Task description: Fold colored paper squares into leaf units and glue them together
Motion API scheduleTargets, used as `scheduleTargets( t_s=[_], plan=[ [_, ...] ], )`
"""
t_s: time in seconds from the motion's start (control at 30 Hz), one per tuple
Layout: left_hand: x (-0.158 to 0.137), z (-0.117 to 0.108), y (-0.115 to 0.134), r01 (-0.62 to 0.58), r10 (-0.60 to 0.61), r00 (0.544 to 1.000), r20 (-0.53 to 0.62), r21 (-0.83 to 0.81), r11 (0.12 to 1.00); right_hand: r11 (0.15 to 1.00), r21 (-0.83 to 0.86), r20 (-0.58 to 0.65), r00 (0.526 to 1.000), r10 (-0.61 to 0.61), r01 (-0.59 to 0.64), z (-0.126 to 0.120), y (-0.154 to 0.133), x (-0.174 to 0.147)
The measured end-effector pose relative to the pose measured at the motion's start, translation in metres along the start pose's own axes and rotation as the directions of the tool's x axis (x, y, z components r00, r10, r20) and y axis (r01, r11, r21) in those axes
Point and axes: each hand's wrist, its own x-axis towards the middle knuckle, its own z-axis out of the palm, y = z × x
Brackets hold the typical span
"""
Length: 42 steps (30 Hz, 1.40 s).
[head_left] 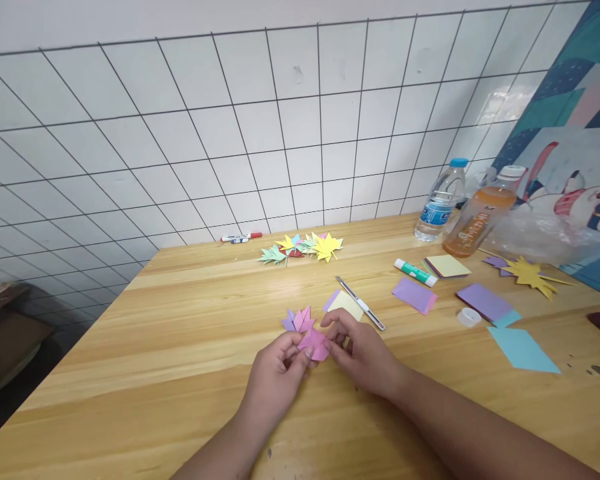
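Note:
A small folded piece of pink paper [314, 343] is held between my two hands above the wooden table. The thumb and fingers of my left hand [279, 370] pinch its left and lower edge. On its right edge the fingers of my right hand [363, 348] are closed, with the index finger bent over the top. Just behind lies a folded paper piece in pink and purple [299, 319], with pointed tips. Close beyond my right hand are pale yellow and purple paper squares [347, 305] and a utility knife [361, 303] resting across their edge.
Folded paper leaves [326, 247] and markers [241, 237] lie near the tiled wall. To the right are a glue stick [415, 273], purple paper [414, 295], a blue sheet [523, 349], a white cap [469, 317], a water bottle [440, 203] and an orange drink bottle [483, 217].

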Motion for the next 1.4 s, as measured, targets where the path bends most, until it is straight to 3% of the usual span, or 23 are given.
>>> scheduleTargets(
  t_s=[0.1,0.2,0.43,0.77,1.1,1.2,1.33,1.4],
  plan=[
    [0.003,-0.002,0.003,0.063,-0.066,0.997,-0.026,-0.125,0.990,0.986,-0.057,0.018,0.988,-0.154,0.155,-0.005,-0.003,-0.001],
    [0.004,-0.005,0.007,0.085,-0.090,0.996,-0.023,-0.150,0.985,0.944,-0.110,0.037,0.950,-0.310,0.312,-0.006,-0.002,0.000],
    [0.005,-0.006,0.007,0.101,-0.101,0.995,0.004,-0.167,0.981,0.923,-0.175,-0.041,0.934,-0.354,0.342,-0.004,0.003,0.002],
    [0.002,-0.003,0.012,0.135,-0.132,0.991,0.026,-0.139,0.981,0.965,-0.096,-0.096,0.962,-0.254,0.245,-0.002,0.001,0.004],
    [-0.002,0.004,0.009,0.028,-0.020,0.993,0.117,-0.072,0.997,0.930,-0.273,-0.066,0.959,-0.275,0.248,-0.002,0.002,0.001],
    [-0.001,0.004,0.007,0.029,-0.018,0.993,0.116,-0.092,0.995,0.964,-0.220,-0.081,0.982,-0.169,0.148,0.001,0.000,-0.001],
    [0.000,0.004,0.007,0.033,-0.020,0.994,0.110,-0.126,0.992,0.995,0.079,-0.105,0.992,0.067,-0.059,0.003,-0.002,0.003],
    [0.000,0.004,0.008,0.040,-0.026,0.994,0.103,-0.138,0.990,0.982,0.148,-0.098,0.986,0.134,-0.119,0.002,-0.002,0.005]
  ],
)
